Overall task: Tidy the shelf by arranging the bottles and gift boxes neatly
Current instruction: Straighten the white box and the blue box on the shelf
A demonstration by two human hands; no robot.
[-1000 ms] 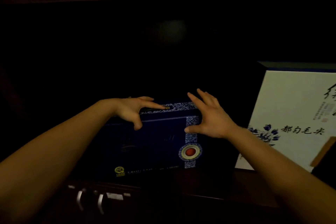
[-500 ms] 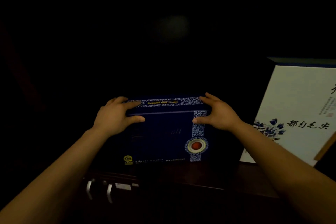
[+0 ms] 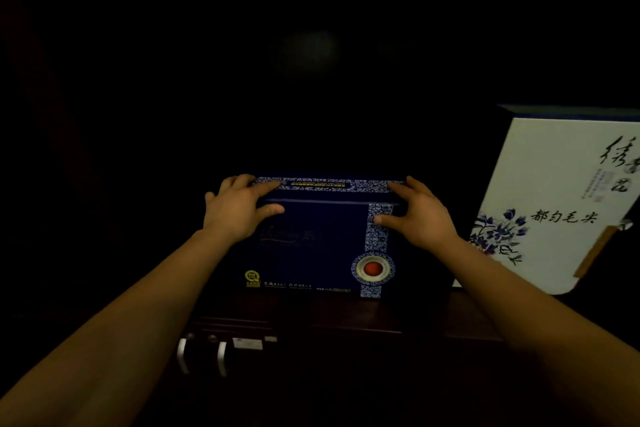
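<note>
A dark blue gift box with a patterned white-and-blue band and a red seal stands upright on the dark shelf. My left hand grips its top left corner, fingers over the top edge and thumb on the front. At the top right corner my right hand holds it the same way. To the right stands a taller white gift box with blue flowers and black calligraphy, tilted slightly and apart from the blue box. No bottles are visible.
The shelf interior behind and left of the blue box is very dark. Below the shelf edge, two metal cabinet handles and a small label show on the dark wooden front.
Both hands shifted from loosely spread over the blue box to gripping its two top corners. The box now stands squarer to me and further right, closer to the white box.
</note>
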